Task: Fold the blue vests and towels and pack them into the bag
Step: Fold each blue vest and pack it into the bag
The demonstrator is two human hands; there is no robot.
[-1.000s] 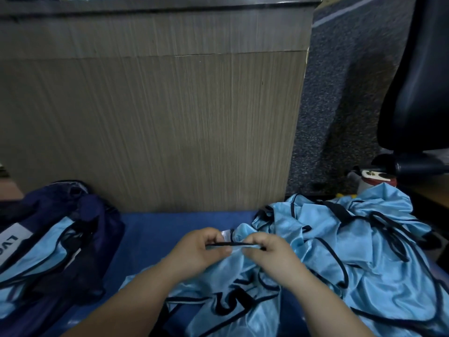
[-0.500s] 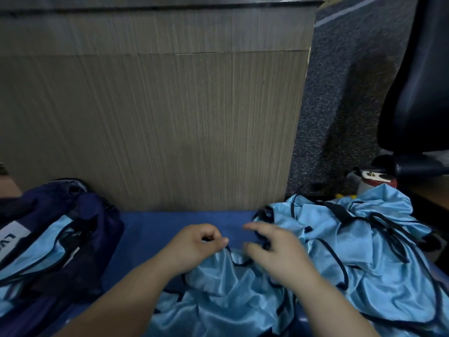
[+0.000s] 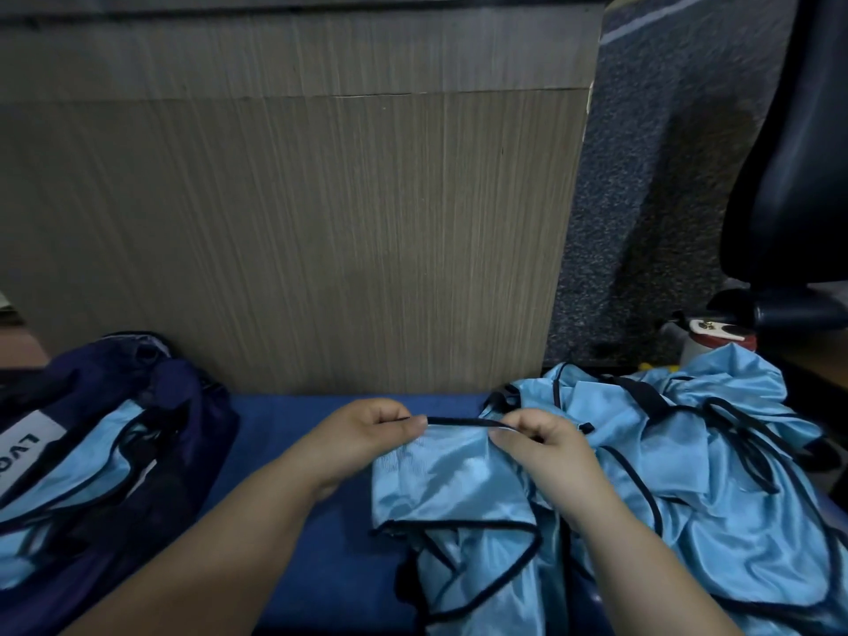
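At about eight o'clock of the view, a dark navy bag (image 3: 151,406) is seen lying open on the blue bench (image 3: 284,424), with folded light blue vests (image 3: 87,470) tucked inside it and a white label (image 3: 25,447) shown on its side. Behind the bench, at twelve o'clock, a wood-grain panel (image 3: 321,222) is stood upright. Near the middle, the left hand (image 3: 367,438) is curled, and the black-trimmed top edge (image 3: 459,421) of a light blue vest (image 3: 449,484) is pinched between its thumb and fingers. The other end of that same edge is pinched by the right hand (image 3: 546,447), just to three o'clock of the left, so the trim is stretched taut between the two. The rest of the vest is draped down toward six o'clock over the bench. At four o'clock, a crumpled pile of more blue vests (image 3: 716,456) is heaped, touching the right hand. Beyond it, at two o'clock, a bottle with a red and white top (image 3: 709,335) is partly hidden, beside a black chair (image 3: 798,176) on grey carpet (image 3: 651,176).
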